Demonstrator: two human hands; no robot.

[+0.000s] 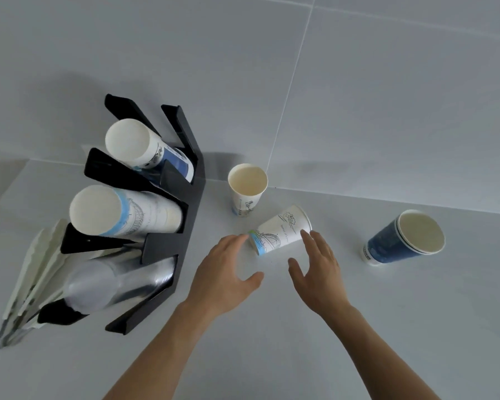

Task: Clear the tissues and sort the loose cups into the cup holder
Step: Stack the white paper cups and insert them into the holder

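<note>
A white paper cup (280, 230) with a blue drawing lies on its side on the white counter, its bottom toward the left. My left hand (228, 272) is open with its fingertips at the cup's bottom end. My right hand (318, 269) is open with its fingers at the cup's rim end. Behind it a second white cup (247, 187) stands upright. A dark blue cup stack (404, 238) stands at the right. The black cup holder (182, 215) at the left carries stacks of white cups (122, 212) and a sleeve of clear cups (110, 284).
The counter meets a grey tiled wall (358, 82) just behind the cups. A bundle of pale flat pieces (32, 272) sits at the far left beside the holder. No tissues are in view.
</note>
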